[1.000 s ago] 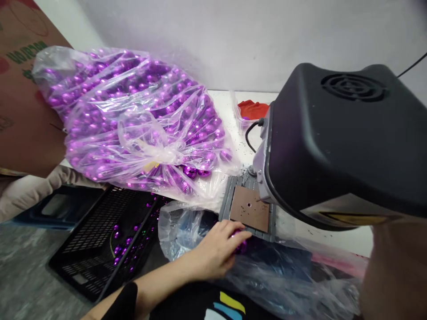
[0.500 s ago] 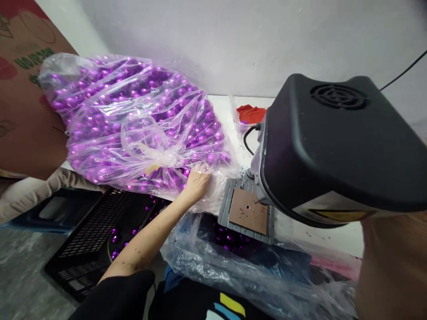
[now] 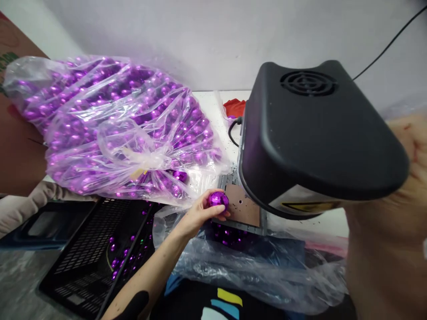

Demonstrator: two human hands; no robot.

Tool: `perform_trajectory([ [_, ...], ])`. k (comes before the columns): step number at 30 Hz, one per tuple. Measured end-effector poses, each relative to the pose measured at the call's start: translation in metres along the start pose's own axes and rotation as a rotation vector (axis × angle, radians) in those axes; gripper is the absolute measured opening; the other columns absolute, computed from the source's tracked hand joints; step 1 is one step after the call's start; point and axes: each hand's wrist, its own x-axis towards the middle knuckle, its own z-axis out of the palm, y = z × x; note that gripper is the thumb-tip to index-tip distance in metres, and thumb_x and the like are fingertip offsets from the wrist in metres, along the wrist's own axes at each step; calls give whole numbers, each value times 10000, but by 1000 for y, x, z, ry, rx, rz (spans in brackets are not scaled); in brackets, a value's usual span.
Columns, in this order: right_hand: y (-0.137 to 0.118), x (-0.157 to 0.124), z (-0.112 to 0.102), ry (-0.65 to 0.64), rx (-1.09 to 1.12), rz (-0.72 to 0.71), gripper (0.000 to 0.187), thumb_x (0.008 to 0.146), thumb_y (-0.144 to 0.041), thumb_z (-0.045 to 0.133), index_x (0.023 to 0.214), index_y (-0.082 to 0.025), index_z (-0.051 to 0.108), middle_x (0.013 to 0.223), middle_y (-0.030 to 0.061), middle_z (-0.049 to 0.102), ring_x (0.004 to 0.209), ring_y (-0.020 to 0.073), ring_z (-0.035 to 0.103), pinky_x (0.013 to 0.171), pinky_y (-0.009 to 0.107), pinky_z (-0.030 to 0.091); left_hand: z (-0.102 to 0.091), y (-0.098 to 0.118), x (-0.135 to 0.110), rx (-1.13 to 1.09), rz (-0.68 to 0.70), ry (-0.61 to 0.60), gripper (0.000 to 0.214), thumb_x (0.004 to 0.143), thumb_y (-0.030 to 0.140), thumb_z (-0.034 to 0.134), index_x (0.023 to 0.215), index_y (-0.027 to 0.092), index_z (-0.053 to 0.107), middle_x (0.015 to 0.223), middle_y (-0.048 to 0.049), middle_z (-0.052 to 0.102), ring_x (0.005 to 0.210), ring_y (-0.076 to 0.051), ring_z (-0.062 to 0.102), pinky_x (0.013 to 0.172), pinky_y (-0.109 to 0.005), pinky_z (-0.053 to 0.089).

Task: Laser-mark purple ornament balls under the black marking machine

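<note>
My left hand (image 3: 195, 218) is closed on a shiny purple ball (image 3: 218, 199), held just left of the brown pad (image 3: 246, 210) on the grey base plate under the black machine head (image 3: 313, 133). Behind the hand lies a big clear bag (image 3: 116, 129) stuffed with purple balls. An open clear bag (image 3: 253, 266) with several loose purple balls spreads below the plate. At the right edge, very close and blurred, is my right arm (image 3: 387, 222); its fingers do not show.
A black mesh crate (image 3: 93, 249) holding a few purple balls sits at lower left, beside a dark tray. A cardboard box (image 3: 16, 155) stands at far left. A red item (image 3: 235, 107) lies in a small bag by the wall. A cable runs behind the machine.
My left hand went from the lower bag up to the big bag of balls, then came back toward the plate, now holding a purple ball. The view shifted left.
</note>
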Motion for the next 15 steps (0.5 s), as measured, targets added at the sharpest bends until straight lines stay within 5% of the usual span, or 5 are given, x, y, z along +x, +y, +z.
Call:
perform_trajectory([
  [7,-1,4,2,14,65,1,514,899,-565,558,741,-76,579,630,1,360,633,-25,346,563,127,257,14,-27,18,594,322,85,564,749,383,834,1239,192,631,1245,-111,669,1177,-291,616,1062,-463,465],
  [15,-5,4,2,6,36,24,559,911,-592,516,736,-63,555,659,-3,366,656,-41,347,563,101,253,26,-53,45,651,492,94,615,771,411,827,1296,210,578,1253,-133,674,1220,-306,603,1125,-518,418],
])
